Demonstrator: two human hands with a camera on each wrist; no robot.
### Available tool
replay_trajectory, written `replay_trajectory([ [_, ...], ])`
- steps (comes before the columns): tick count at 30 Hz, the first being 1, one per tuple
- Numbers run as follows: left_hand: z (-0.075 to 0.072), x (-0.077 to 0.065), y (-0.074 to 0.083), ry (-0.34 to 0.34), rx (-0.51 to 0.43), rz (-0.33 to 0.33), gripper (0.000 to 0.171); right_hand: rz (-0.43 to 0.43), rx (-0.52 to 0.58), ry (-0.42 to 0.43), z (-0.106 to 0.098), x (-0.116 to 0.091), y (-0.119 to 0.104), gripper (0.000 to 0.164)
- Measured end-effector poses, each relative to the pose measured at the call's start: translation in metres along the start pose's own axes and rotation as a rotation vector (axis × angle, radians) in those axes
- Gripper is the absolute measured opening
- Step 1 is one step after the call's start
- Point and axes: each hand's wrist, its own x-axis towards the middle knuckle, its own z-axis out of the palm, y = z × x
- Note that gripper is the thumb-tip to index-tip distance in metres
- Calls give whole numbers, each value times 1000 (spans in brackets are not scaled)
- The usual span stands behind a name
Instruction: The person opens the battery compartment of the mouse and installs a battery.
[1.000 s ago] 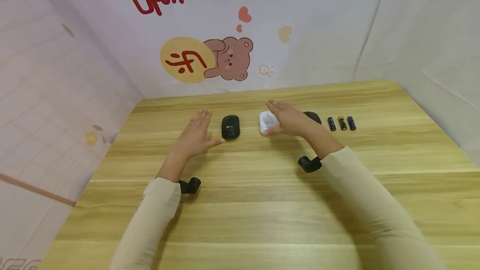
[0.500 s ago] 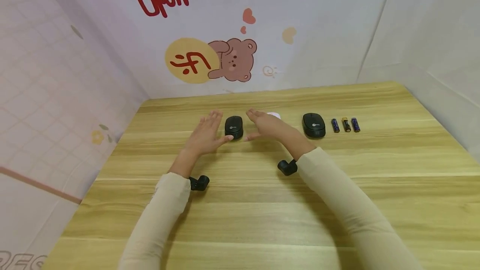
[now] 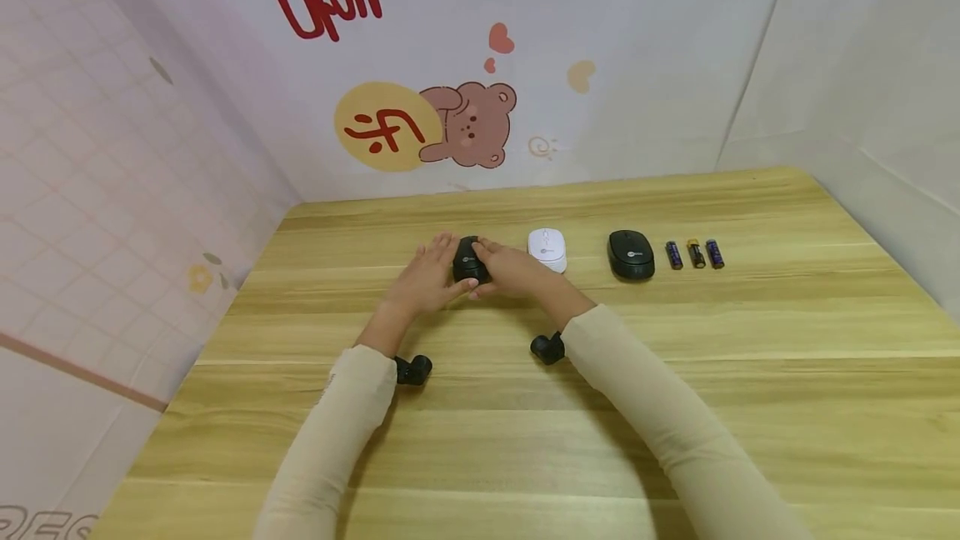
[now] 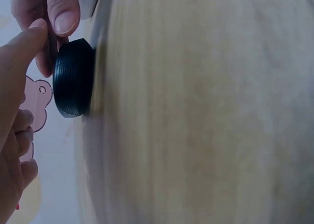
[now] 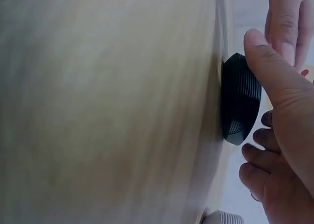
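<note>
The near black mouse (image 3: 467, 265) sits on the table at about the centre of the head view. The left hand (image 3: 426, 277) flanks it on the left and the right hand (image 3: 513, 269) on the right; both are open, fingers extended or loosely bent, thumbs meeting near its lower edge. Whether either hand bears on the casing cannot be confirmed. Uneven side pressure would probably skew or slide the mouse; a thumb catching its rim could tip it. The white mouse (image 3: 547, 250) stands just beyond the right hand, so an outward swing of that hand may knock it. Further right in the frame are the far black mouse (image 3: 631, 255) and three batteries (image 3: 696, 253), lying side by side; being cylindrical, these could roll if brushed. All rest on the wooden table (image 3: 480, 448).
</note>
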Motion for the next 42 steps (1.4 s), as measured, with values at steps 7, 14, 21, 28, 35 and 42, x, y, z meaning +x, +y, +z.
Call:
replay_trajectory([
  [7, 4, 1, 0, -62, -23, -49, 84, 32, -30, -12, 1, 0, -2, 90],
  [14, 5, 2, 1, -122, -68, -105, 82, 47, -10, -31, 2, 0, -2, 91],
  [21, 8, 2, 0, -155, -72, -137, 72, 33, 10, -41, 2, 0, -3, 88],
  [28, 9, 6, 2, -141, -24, -144, 67, 58, 21, -59, 1, 2, -4, 86],
  [35, 9, 7, 5, -14, 158, -85, 58, 62, 110, -25, 5, 5, -3, 84],
  [42, 1, 6, 12, 123, 347, -44, 50, 52, 304, 71, 1, 4, -5, 76],
])
